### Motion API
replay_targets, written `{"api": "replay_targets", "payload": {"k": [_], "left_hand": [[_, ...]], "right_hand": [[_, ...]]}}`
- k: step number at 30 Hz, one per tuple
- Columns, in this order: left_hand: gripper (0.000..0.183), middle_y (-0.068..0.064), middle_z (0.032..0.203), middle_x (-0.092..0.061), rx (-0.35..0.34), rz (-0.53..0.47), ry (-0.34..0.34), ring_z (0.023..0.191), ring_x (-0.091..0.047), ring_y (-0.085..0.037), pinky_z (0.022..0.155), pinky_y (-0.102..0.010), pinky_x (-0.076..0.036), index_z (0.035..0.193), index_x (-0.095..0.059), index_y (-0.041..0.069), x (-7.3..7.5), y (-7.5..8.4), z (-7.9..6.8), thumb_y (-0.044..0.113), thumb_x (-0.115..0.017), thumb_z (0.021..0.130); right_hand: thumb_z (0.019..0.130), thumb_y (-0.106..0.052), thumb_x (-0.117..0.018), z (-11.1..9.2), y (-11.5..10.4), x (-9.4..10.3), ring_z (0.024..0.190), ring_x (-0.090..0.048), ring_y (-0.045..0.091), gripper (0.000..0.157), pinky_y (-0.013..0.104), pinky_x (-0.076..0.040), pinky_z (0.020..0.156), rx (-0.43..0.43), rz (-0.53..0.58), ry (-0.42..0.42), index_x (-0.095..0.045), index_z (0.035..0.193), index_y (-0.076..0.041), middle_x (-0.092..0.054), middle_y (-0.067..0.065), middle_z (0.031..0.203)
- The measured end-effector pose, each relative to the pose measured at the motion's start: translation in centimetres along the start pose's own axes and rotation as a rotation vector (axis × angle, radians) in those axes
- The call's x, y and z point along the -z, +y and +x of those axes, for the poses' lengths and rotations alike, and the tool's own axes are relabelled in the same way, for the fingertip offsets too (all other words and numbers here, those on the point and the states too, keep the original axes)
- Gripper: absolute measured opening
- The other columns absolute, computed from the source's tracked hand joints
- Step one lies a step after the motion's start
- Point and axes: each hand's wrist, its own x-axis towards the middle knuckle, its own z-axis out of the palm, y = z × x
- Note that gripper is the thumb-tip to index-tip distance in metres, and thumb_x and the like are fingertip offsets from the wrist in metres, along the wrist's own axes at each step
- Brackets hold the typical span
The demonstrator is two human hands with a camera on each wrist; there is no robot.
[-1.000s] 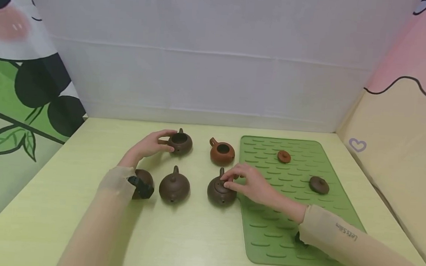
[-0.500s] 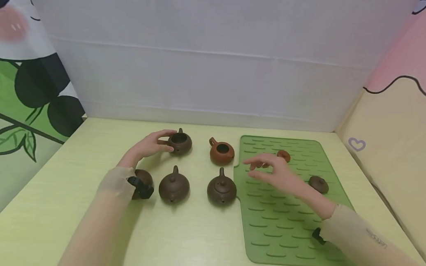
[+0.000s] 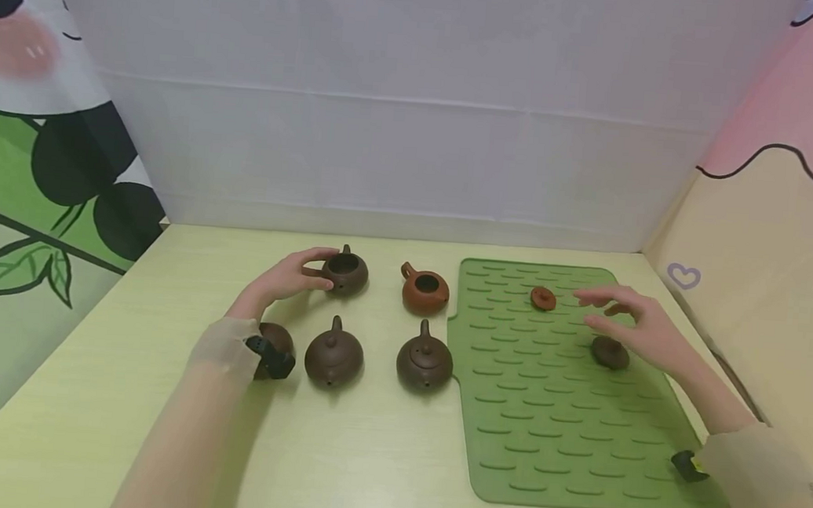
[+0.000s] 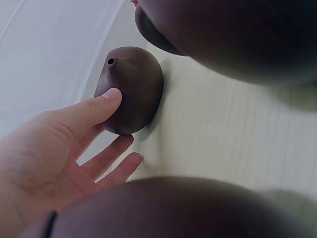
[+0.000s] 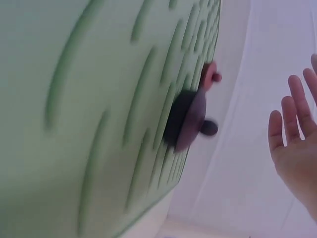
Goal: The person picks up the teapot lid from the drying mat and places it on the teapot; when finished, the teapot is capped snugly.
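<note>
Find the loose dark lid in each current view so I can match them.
Head: the dark lid lies right of centre, on the green mat.
Left wrist: not in it.
Right wrist: just right of centre, knob pointing right.
Shared landmark, head and right wrist only: the red lid.

Head view faces down across the tabletop (image 3: 364, 456); close in, left wrist shares its far-left teapot (image 3: 350, 283), right wrist its mat (image 3: 543, 433).

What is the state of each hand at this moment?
Left hand: holding the dark lidless teapot.
Right hand: open, holding nothing, above the green mat.
</note>
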Motion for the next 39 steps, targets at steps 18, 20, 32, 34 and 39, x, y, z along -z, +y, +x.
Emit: {"api": "replay_targets", "payload": {"k": [18, 20, 32, 34, 39], "left_hand": [[0.068, -0.016, 0.163, -0.027, 0.004, -0.006, 0.008, 0.142, -0.038, -0.047, 0.118, -0.062, -0.028, 0.154, -0.031, 0.007, 0.2, 0.0, -0.1, 0.014, -0.064, 0.096], [0.068, -0.016, 0.163, -0.027, 0.000, -0.009, 0.008, 0.142, -0.039, -0.046, 0.118, -0.062, -0.027, 0.154, -0.031, 0.006, 0.2, 0.0, -0.1, 0.013, -0.064, 0.096], [0.068, -0.017, 0.162, -0.027, 0.001, 0.001, 0.009, 0.142, -0.039, -0.047, 0.119, -0.060, -0.027, 0.154, -0.032, 0.006, 0.1, 0.2, -0.1, 0.012, -0.065, 0.095], [0.068, -0.016, 0.162, -0.027, 0.002, 0.008, 0.008, 0.142, -0.039, -0.046, 0.119, -0.060, -0.027, 0.154, -0.031, 0.006, 0.0, 0.1, 0.0, 0.013, -0.065, 0.095], [0.067, -0.015, 0.162, -0.028, 0.006, 0.012, 0.016, 0.142, -0.039, -0.045, 0.119, -0.060, -0.026, 0.154, -0.032, 0.008, 0.0, 0.0, 0.0, 0.013, -0.065, 0.096]], "right_hand": [[0.095, -0.017, -0.067, -3.1, 5.5, 3.8, 0.119, -0.049, -0.010, 0.053, 0.018, -0.052, 0.087, -0.170, 0.025, -0.332, -0.050, 0.145, -0.013, -0.051, -0.021, 0.141], [0.095, -0.018, -0.066, -3.1, 5.6, 3.9, 0.119, -0.050, -0.013, 0.048, 0.016, -0.052, 0.087, -0.180, 0.054, -0.371, -0.053, 0.141, -0.010, -0.056, -0.015, 0.139], [0.097, -0.022, -0.063, -3.2, 7.3, 4.2, 0.115, -0.049, -0.020, 0.032, 0.017, -0.046, 0.089, -0.274, 0.024, -0.404, -0.065, 0.128, -0.018, -0.066, -0.007, 0.132], [0.097, -0.024, -0.063, -3.1, 7.3, 4.1, 0.113, -0.050, -0.019, 0.029, 0.017, -0.045, 0.089, -0.286, 0.008, -0.400, -0.067, 0.125, -0.019, -0.067, -0.006, 0.129], [0.096, -0.026, -0.065, -2.8, 7.2, 4.0, 0.110, -0.053, -0.016, 0.026, 0.016, -0.046, 0.089, -0.294, -0.007, -0.383, -0.070, 0.120, -0.018, -0.070, -0.005, 0.124]]}}
